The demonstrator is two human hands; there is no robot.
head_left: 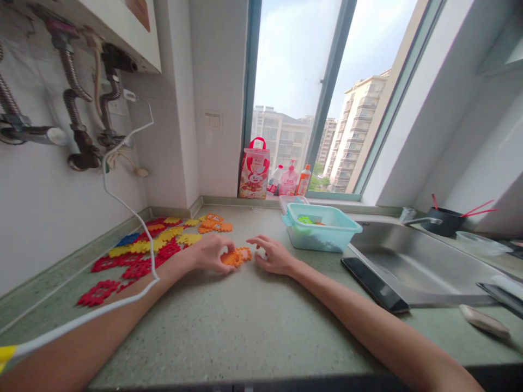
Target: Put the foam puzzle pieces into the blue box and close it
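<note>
My left hand (pixel 212 253) rests on the green counter (pixel 245 321), its fingers closed on a few orange snowflake-shaped plastic pieces (pixel 237 256). Just to the right of those pieces, my right hand (pixel 274 255) lies on the counter with its fingers curled and apart, holding nothing I can make out. A spread of red, yellow, blue and orange pieces (pixel 151 245) covers the counter to the left, along the wall. A light blue plastic box (pixel 318 227) with green and orange pieces inside stands just behind my right hand.
A steel sink (pixel 420 261) lies at the right, with a dark phone (pixel 373 283) on its near-left edge. A white cable (pixel 126 207) hangs from pipes on the left wall across my left arm. A red bag (pixel 254 170) and bottles (pixel 291 179) stand at the window.
</note>
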